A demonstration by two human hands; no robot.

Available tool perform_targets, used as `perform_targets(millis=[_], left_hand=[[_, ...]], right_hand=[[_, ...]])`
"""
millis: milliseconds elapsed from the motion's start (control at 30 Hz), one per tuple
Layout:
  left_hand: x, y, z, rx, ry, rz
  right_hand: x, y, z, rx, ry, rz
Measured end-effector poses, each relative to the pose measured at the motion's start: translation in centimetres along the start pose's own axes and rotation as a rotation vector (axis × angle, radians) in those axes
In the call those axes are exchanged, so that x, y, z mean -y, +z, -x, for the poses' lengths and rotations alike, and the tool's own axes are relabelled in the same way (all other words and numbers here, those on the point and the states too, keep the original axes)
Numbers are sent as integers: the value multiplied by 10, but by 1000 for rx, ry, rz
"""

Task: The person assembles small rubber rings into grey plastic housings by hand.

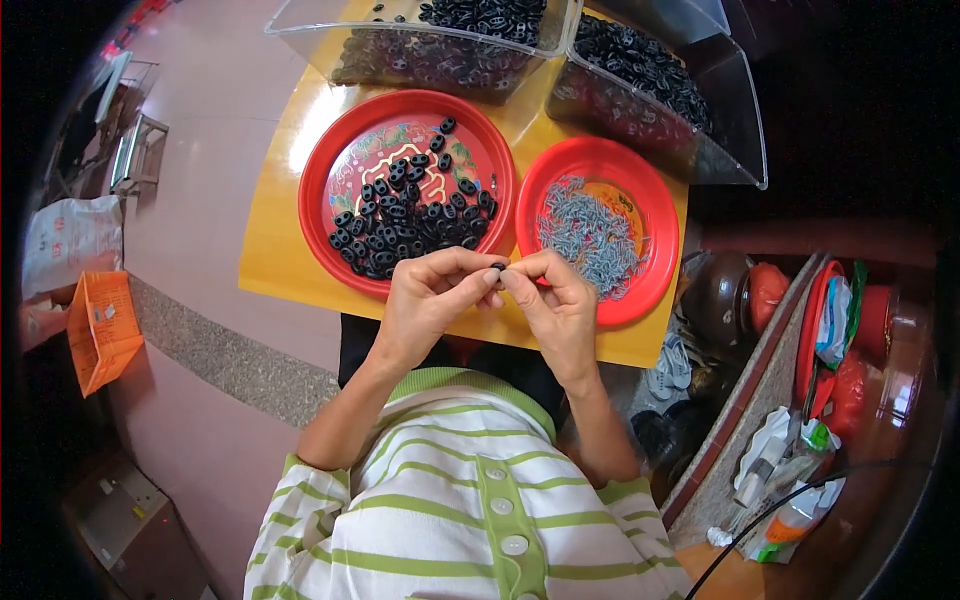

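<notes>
While both hands meet above the near edge of the yellow tabletop (280, 250), a small black oval piece (497, 267) sits between their fingertips, just in front of the gap between the two red dishes. The left hand (425, 305) pinches it with thumb and forefinger, its other fingers curled in; the right hand (555, 315) closes narrowly on it from the other side. Whether a screw is also between the fingers is too small to tell.

To handle so small a part well, I would grip it by its rim, leave its holes uncovered, let one hand steady it while the other does the fine work, and turn it squarely to the eye. Working low, close to the dishes, seems sensible, as a dropped piece would not go far.

The large round red tray (312, 190) has a patterned floor and holds loose two-holed black ovals (400, 225), heaped toward its near side with a few scattered toward the far right. The smaller red plate (658, 230), just beside it on the right, holds a tangled spread of grey metal screws (590, 235), lying in all directions. Beyond these stand two clear plastic bins: the left bin (320, 30) and the right bin (735, 130) both contain many black pieces, seen partly through the walls.
</notes>
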State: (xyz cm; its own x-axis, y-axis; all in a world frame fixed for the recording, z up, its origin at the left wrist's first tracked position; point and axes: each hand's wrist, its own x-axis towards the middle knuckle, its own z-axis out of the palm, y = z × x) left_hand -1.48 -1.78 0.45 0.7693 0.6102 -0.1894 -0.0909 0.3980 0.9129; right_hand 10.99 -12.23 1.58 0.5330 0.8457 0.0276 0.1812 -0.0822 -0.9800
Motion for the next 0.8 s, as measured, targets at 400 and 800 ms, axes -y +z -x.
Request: perform_targets(millis=[400,800], left_hand=[[0,-17,3,-166,-55,150],[0,-45,9,-279,-16,236]], right_hand=[[14,-4,-44,21,-134,344],[-11,36,-92,182,-324,840]])
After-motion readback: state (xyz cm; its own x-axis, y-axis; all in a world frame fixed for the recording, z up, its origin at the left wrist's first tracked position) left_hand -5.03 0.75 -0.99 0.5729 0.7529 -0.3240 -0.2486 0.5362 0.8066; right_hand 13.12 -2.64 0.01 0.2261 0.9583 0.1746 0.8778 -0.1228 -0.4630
